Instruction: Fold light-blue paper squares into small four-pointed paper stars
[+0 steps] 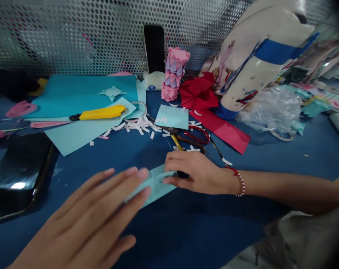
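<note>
My left hand lies flat near the table's front, fingers stretched out, its fingertips pressing on the left end of a small light blue folded paper. My right hand, with a red and white bead bracelet at the wrist, has its fingers curled and pinches the right end of the same paper against the blue table.
Scissors lie just behind my right hand among white paper scraps. A yellow utility knife rests on light blue sheets. A tablet lies at left. Pink paper tower, red origami, red strip, phone and white bottle stand behind.
</note>
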`<state>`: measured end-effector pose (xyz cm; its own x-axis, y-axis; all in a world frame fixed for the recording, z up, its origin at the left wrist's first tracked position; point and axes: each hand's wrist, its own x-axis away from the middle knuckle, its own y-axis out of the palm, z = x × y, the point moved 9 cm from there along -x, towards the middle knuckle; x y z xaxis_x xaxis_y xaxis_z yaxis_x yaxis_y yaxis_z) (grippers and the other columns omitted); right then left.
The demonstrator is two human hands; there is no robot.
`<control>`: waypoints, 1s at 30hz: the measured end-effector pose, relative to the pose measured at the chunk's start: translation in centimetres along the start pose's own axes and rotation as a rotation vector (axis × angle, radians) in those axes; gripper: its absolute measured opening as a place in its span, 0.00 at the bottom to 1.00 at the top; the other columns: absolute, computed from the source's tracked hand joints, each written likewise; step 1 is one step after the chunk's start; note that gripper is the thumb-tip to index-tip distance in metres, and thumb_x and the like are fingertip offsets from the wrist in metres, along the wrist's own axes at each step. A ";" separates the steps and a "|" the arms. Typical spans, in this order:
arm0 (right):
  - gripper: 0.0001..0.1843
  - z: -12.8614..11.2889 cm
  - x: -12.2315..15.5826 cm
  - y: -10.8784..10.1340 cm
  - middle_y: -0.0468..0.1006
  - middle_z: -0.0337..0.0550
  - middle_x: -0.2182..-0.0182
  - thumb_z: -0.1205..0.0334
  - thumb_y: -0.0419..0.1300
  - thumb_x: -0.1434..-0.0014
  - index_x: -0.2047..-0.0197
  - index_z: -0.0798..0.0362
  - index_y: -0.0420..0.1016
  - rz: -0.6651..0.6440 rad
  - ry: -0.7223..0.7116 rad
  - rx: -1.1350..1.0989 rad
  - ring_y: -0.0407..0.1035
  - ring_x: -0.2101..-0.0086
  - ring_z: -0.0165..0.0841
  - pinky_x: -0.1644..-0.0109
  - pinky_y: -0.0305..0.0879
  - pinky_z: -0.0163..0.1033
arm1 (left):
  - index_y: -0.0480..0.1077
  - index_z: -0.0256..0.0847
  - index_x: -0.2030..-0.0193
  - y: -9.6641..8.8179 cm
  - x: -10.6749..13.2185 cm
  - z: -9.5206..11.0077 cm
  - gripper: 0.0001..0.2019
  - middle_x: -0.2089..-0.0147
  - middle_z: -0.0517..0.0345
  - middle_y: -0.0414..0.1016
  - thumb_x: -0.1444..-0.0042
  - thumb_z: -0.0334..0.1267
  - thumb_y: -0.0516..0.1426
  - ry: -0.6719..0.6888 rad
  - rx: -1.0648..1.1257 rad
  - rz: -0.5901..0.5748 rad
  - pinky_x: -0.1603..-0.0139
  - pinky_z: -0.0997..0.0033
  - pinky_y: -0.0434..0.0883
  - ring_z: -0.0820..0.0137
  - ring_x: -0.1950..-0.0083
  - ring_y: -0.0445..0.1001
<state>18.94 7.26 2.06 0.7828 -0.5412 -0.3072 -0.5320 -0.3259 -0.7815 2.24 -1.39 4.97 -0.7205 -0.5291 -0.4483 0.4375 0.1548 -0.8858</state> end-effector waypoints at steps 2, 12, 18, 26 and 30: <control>0.22 0.1 -0.1 0.0 0.77 0.42 0.60 0.47 0.53 0.16 0.58 0.53 0.74 -0.001 0.025 0.028 0.70 0.64 0.31 0.62 0.60 0.36 | 0.65 0.43 0.21 1.1 -0.5 1.7 0.23 0.16 0.64 0.62 0.18 0.42 0.53 0.113 -0.032 -0.034 0.11 0.58 0.46 0.70 0.14 0.55; 0.10 0.3 -0.7 0.3 0.81 0.44 0.56 0.57 0.53 0.17 0.46 0.53 0.71 -0.018 0.110 0.172 0.71 0.66 0.32 0.65 0.58 0.37 | 0.58 0.32 0.17 6.0 1.8 2.0 0.34 0.16 0.45 0.62 0.19 0.52 0.50 0.208 -0.099 -0.166 0.11 0.50 0.41 0.54 0.15 0.57; 0.14 0.4 -0.8 0.4 0.82 0.44 0.57 0.59 0.47 0.16 0.44 0.53 0.72 -0.023 0.132 0.224 0.74 0.64 0.34 0.66 0.59 0.37 | 0.63 0.35 0.19 6.4 1.2 1.8 0.32 0.17 0.48 0.64 0.20 0.54 0.51 0.186 -0.077 -0.158 0.11 0.51 0.41 0.56 0.14 0.55; 0.17 0.4 -1.0 0.5 0.82 0.44 0.57 0.58 0.44 0.15 0.44 0.54 0.72 -0.039 0.137 0.239 0.73 0.66 0.32 0.67 0.59 0.37 | 0.66 0.33 0.21 6.4 1.3 2.0 0.29 0.17 0.44 0.63 0.19 0.50 0.53 0.203 -0.082 -0.135 0.11 0.46 0.42 0.51 0.13 0.53; 0.18 0.3 -1.0 0.5 0.81 0.45 0.57 0.59 0.44 0.14 0.44 0.55 0.73 -0.031 0.124 0.271 0.72 0.65 0.32 0.69 0.58 0.37 | 0.67 0.34 0.22 6.5 1.2 1.8 0.28 0.17 0.44 0.64 0.19 0.49 0.53 0.197 -0.088 -0.133 0.11 0.46 0.42 0.50 0.13 0.52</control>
<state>17.96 7.87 1.85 0.7433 -0.6299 -0.2252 -0.3897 -0.1340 -0.9112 5.23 -2.54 -1.08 -0.8635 -0.3780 -0.3338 0.2893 0.1708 -0.9419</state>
